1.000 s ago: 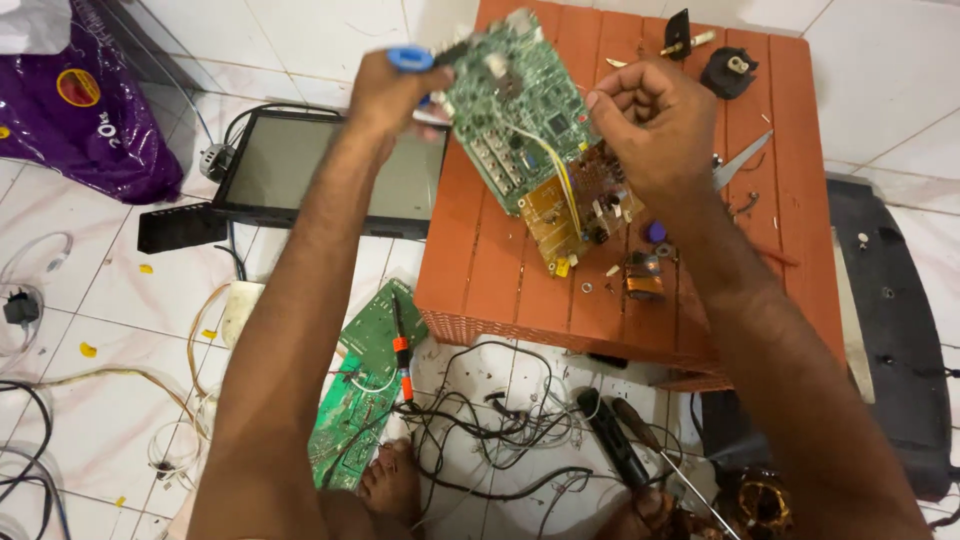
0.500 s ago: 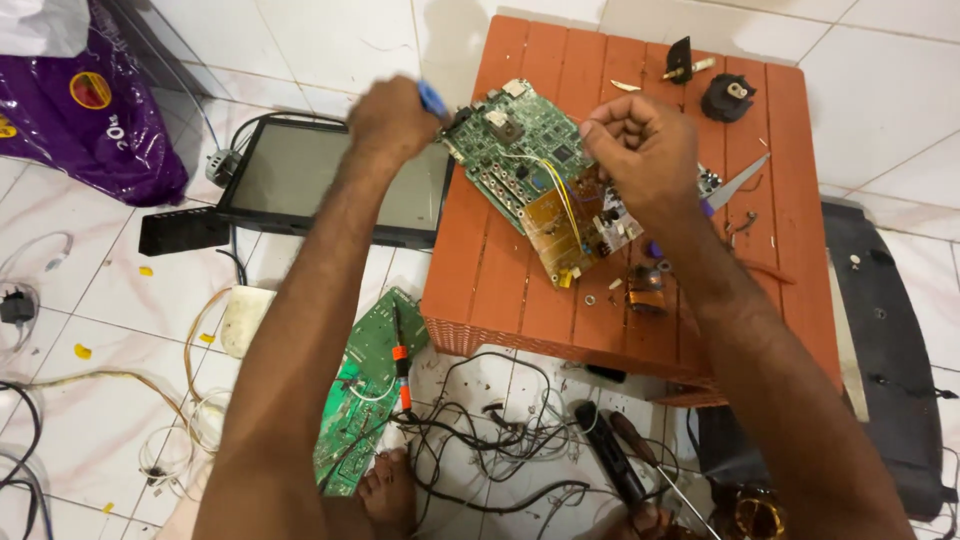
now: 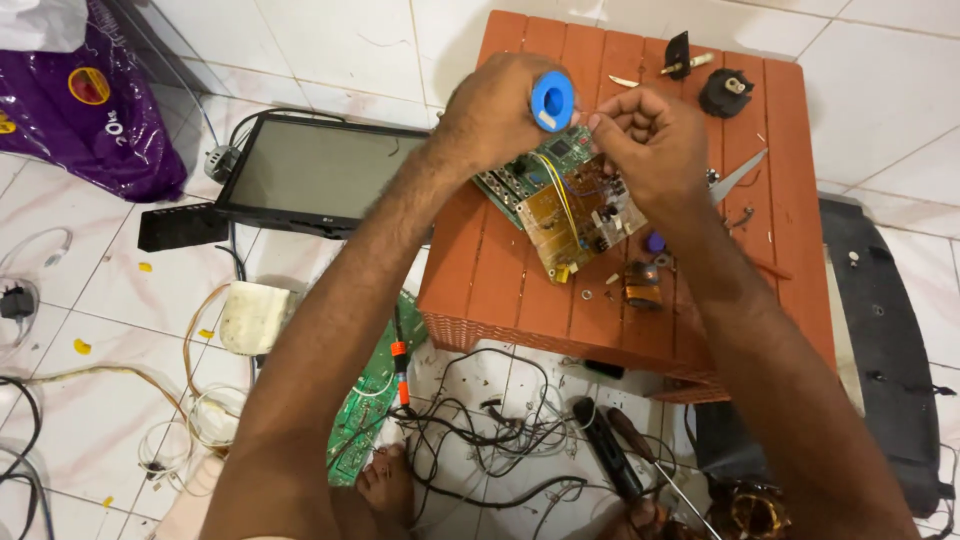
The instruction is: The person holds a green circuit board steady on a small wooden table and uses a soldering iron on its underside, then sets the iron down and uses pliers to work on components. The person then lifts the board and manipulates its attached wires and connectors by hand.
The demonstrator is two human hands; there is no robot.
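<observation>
Clutter fills the tiled floor to the left of the low reddish-brown slatted plastic table [image 3: 500, 270]. Farthest left of the table lies a purple plastic bag [image 3: 70, 100] with a yellow round mark, and below it pale and black cables [image 3: 60, 400] trail over the tiles. Nearer the table a flat black-framed monitor [image 3: 320, 170] lies face up, its right edge just beside the table's left side. Below the monitor sits a small cream-coloured box [image 3: 252, 315]. A green circuit board [image 3: 365, 400] lies on the floor at the table's lower left corner, partly under the person's left forearm, with a tangle of black wires [image 3: 480, 440] beside it along the table's front edge.

Over the table top, the left hand [image 3: 500, 115] is curled shut around a small blue round spool [image 3: 552, 101] with a white centre, held above the table's middle slats. The right hand [image 3: 650, 145] is just beside it, fingertips pinched narrow close to the spool; whether they grip a thin wire cannot be told. Beneath both hands a green and tan circuit board with yellow wires [image 3: 570, 205] rests tilted on the table. In front of it stands a small copper-wound coil [image 3: 642, 283]. At the table's far right corner sits a black round plastic part [image 3: 727, 92], and right of the table lies a long black plastic panel [image 3: 890, 370].
</observation>
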